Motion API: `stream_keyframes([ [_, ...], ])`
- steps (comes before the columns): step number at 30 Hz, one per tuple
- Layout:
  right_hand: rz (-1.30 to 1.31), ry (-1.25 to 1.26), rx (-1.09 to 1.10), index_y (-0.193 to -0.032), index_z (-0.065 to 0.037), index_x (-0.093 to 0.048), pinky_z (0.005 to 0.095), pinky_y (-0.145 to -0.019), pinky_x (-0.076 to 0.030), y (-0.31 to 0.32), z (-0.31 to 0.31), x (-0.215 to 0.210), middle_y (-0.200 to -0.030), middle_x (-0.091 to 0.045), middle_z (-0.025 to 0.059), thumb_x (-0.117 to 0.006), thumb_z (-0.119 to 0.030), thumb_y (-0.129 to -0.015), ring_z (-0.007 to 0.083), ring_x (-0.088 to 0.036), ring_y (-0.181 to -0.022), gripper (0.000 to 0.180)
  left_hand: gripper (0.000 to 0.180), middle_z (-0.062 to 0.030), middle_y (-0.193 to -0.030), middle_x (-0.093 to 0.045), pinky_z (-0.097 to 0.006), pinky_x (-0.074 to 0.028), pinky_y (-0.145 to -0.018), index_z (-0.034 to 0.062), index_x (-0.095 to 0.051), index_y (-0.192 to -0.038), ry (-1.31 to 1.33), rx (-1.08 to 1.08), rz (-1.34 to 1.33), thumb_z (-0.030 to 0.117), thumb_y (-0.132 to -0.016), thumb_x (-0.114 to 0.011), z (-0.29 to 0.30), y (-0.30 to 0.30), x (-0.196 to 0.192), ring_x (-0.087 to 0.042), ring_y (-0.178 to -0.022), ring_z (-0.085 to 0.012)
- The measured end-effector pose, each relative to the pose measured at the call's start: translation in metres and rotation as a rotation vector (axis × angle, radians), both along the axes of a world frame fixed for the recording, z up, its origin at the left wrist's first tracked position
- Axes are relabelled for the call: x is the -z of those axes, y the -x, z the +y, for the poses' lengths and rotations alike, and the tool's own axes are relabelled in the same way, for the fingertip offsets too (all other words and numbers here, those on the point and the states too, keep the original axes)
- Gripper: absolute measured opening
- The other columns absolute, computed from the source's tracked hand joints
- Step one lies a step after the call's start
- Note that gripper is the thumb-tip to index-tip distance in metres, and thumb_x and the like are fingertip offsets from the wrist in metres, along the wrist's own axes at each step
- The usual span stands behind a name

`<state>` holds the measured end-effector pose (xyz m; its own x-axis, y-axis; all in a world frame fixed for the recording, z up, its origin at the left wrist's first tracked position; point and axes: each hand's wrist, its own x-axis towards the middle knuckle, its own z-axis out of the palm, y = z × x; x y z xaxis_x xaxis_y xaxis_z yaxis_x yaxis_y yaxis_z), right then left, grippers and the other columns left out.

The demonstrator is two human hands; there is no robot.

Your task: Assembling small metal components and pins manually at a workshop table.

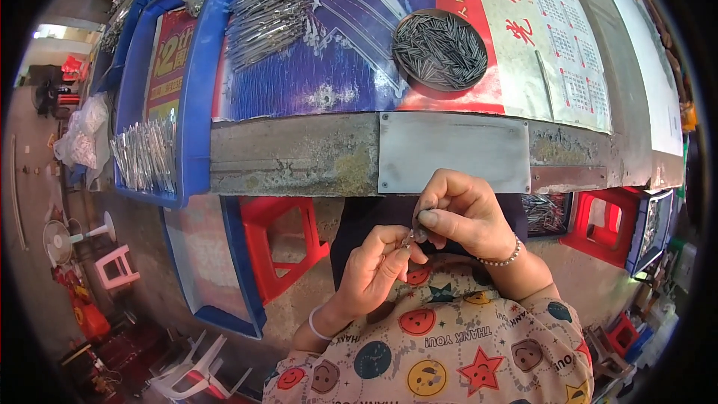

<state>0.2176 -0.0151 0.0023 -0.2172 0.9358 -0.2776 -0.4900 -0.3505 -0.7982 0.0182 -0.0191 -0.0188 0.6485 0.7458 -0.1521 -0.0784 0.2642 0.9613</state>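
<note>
Close together in front of my lap, past the bench's near edge, are both my hands. My left hand (378, 262) pinches a small shiny metal piece (408, 240) between thumb and fingers; its exact kind is too small to tell. My right hand (471, 217) is closed in a pinch right beside it, thumb against the fingers, and what it grips is mostly hidden. On the bench beyond, a round bowl (485, 67) holds many thin dark metal pins (440, 49). Rows of slim silvery metal tools (269, 11) lie on the bench at the far left.
A grey metal plate (454, 151) is fixed to the bench edge before me. At left stands a blue tray (196, 105) with slim metal pieces (146, 155). Red stools (273, 247) flank me under the bench. A thin rod (544, 78) lies on the calendar sheet (576, 37).
</note>
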Motion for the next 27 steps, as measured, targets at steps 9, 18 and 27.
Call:
stream_keyframes([
  [9, -0.006, 0.008, -0.028, -0.087, -0.003, -0.053, 0.0168, -0.050, -0.039, 0.002, 0.000, 0.004, -0.074, -0.057, -0.0015, -0.060, -0.004, -0.091, 0.0021, -0.050, -0.056, 0.008, 0.022, -0.0078, -0.085, -0.066, -0.019, -0.043, -0.052, -0.0014, -0.047, -0.116, 0.031, 0.008, 0.034, 0.015, -0.101, -0.045, 0.002, 0.002, -0.003, -0.051, -0.058, -0.0052],
  [18, -0.034, 0.041, -0.048, -0.085, -0.003, -0.052, 0.0164, -0.048, -0.039, 0.002, 0.003, 0.001, -0.073, -0.057, -0.0017, -0.061, -0.005, -0.091, 0.0012, -0.050, -0.055, 0.011, 0.023, -0.0066, -0.080, -0.066, -0.019, -0.042, -0.050, -0.0011, -0.049, -0.113, 0.080, 0.045, 0.028, 0.018, -0.101, -0.045, 0.005, 0.004, -0.006, -0.051, -0.055, -0.0047],
  [27, -0.063, 0.060, -0.179, -0.085, -0.003, -0.050, 0.0170, -0.048, -0.041, -0.001, -0.001, -0.006, -0.072, -0.056, -0.0018, -0.060, -0.007, -0.092, 0.0015, -0.051, -0.056, 0.013, 0.022, -0.0056, -0.074, -0.062, -0.018, -0.034, -0.045, 0.0002, -0.048, -0.114, 0.434, 0.185, -0.131, 0.018, -0.102, -0.045, 0.010, 0.012, -0.017, -0.042, -0.049, -0.0020],
])
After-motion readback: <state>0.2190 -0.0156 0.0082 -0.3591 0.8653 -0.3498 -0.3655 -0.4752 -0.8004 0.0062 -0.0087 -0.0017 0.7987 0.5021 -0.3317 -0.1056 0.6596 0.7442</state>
